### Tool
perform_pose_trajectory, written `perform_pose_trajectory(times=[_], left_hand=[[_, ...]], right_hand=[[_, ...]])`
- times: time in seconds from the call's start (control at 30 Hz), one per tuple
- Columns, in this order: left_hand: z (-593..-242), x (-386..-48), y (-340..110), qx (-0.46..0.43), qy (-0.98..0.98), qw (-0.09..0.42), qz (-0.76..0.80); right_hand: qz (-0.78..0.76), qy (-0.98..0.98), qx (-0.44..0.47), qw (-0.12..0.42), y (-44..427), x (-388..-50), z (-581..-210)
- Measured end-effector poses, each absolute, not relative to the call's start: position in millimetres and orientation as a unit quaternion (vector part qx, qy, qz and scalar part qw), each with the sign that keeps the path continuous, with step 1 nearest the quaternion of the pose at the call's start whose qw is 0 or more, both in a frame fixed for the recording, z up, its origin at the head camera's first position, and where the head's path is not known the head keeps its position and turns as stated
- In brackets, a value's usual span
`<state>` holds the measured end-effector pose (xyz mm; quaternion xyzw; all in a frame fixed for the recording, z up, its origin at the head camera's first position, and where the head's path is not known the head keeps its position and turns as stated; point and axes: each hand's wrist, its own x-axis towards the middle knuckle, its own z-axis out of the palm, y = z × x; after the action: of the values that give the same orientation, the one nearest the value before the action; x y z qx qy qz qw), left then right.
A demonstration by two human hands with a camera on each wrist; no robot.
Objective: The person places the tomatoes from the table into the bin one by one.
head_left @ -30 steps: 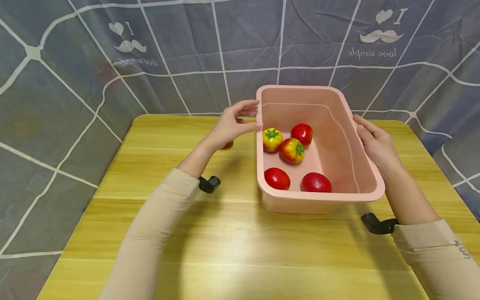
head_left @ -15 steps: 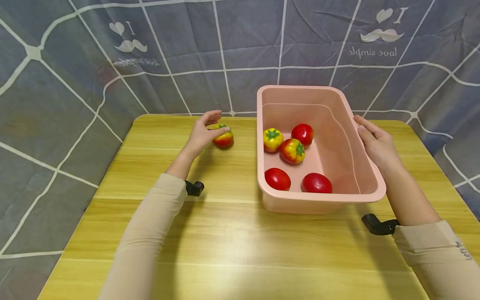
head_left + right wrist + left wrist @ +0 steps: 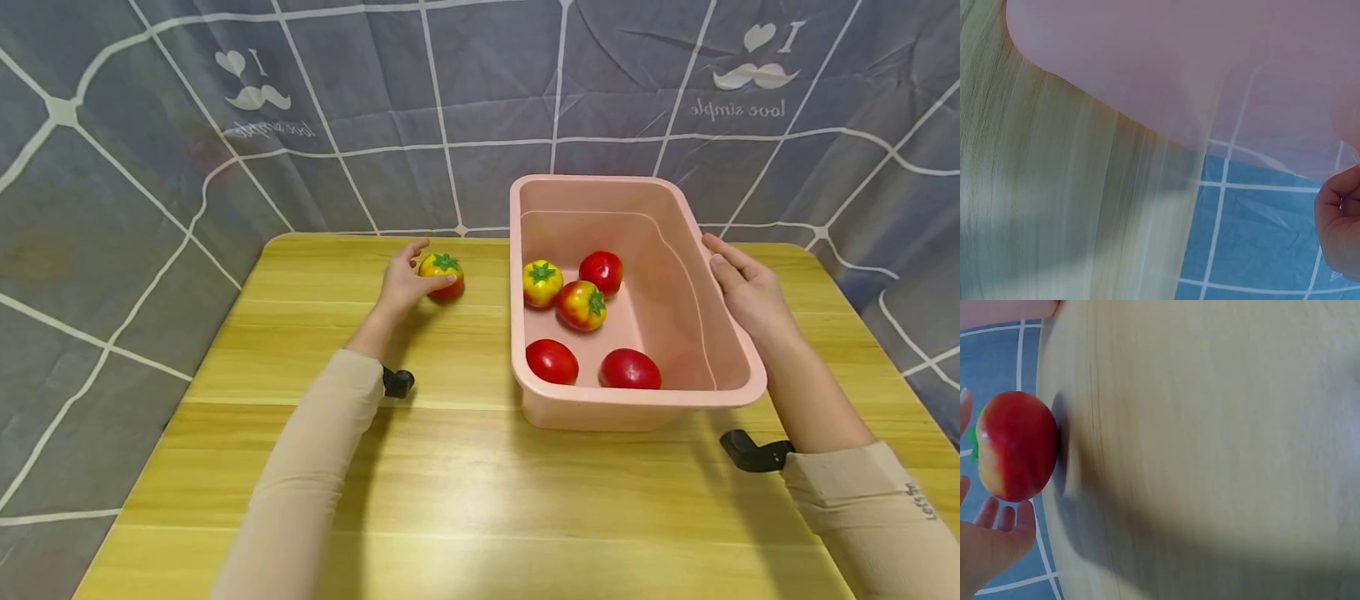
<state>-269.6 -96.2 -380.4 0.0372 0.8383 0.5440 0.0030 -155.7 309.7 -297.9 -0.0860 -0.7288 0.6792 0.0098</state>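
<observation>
My left hand (image 3: 401,282) is at a red-and-yellow toy tomato (image 3: 442,271) with a green leafy top, which sits on the table left of a pink plastic bin (image 3: 637,398). The thumb lies across its front and the fingers are spread at its far left side. In the left wrist view the fingers (image 3: 1013,525) are loosely bent just beside the toy tomato (image 3: 1019,447), not wrapped around it. My right hand (image 3: 750,292) grips the bin's right rim, thumb on top; the right wrist view shows its curled fingers (image 3: 1341,219) at the bin's edge (image 3: 1147,94).
Inside the bin lie a yellow toy tomato (image 3: 542,283), a red-and-yellow one (image 3: 581,305), and several red toy fruits (image 3: 630,369). The wooden table (image 3: 450,500) meets a grey-blue checked cloth (image 3: 495,92) at its back edge.
My left hand has left the bin's left rim and moved left to the toy tomato on the table. The right hand and the bin stay in place.
</observation>
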Motion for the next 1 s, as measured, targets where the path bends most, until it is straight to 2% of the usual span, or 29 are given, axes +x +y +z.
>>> perform_pose_trajectory(times=[1.0], left_hand=[[-386.9, -267.7, -93.5, 0.02, 0.841, -0.011, 0.54]], right_hand=[[0.687, -0.723, -0.081, 0.005, 311.9, -157.5, -298.3]])
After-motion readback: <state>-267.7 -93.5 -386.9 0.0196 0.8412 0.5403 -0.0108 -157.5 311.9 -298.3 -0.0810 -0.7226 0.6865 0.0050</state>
